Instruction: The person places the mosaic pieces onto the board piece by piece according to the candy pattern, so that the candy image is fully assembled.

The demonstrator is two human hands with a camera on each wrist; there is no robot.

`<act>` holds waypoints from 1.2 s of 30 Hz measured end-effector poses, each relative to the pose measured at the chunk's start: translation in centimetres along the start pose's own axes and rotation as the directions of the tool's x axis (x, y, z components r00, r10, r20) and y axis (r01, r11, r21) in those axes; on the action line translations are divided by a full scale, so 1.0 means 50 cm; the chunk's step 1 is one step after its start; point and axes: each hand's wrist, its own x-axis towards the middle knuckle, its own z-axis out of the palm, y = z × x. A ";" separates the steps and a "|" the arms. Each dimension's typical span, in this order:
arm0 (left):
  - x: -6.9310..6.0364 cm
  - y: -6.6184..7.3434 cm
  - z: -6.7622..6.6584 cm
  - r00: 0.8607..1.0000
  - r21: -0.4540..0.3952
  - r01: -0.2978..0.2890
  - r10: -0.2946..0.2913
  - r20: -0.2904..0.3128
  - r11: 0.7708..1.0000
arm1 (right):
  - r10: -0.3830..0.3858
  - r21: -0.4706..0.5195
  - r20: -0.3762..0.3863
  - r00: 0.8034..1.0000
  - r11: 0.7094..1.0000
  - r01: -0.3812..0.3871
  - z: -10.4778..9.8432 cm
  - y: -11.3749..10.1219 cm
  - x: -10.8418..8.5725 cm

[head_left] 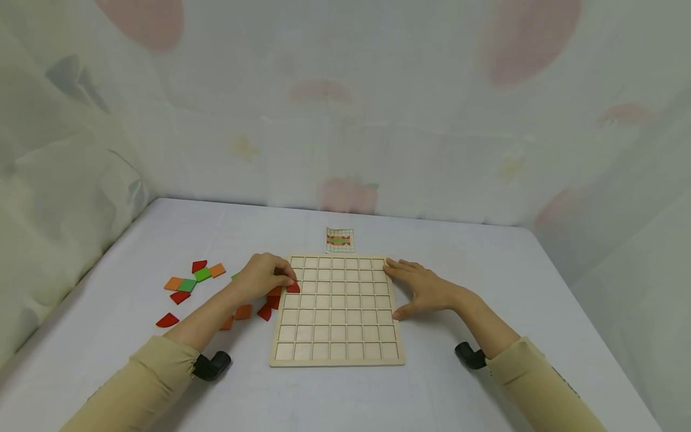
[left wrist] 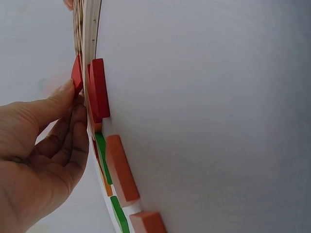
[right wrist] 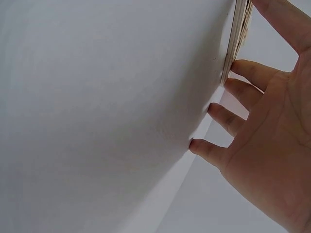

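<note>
A pale wooden grid board point(head_left: 338, 317) lies on the table with rows of square cells. My left hand point(head_left: 264, 277) reaches over the board's left edge and pinches a red quarter-round tile point(head_left: 293, 288) between thumb and fingers, at a cell in the leftmost column. In the left wrist view the same red tile point(left wrist: 77, 75) stands tilted at the board's edge, held by the thumb point(left wrist: 60, 99). My right hand point(head_left: 426, 287) is spread with its thumb and fingertips touching the board's right edge. In the right wrist view the fingers point(right wrist: 250, 73) are extended and hold nothing.
Loose tiles lie left of the board: orange squares point(head_left: 243, 312), a green square point(head_left: 203, 275) and red pieces point(head_left: 167, 320). Some sit partly behind the left forearm. A small pattern card point(head_left: 340, 240) lies beyond the board's far edge. Fabric walls surround the table.
</note>
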 end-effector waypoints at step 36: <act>-0.003 -0.006 -0.025 0.999 -0.055 0.048 -0.049 -0.010 0.997 | -0.021 -0.015 -0.010 1.000 1.000 0.020 0.000 0.002 0.000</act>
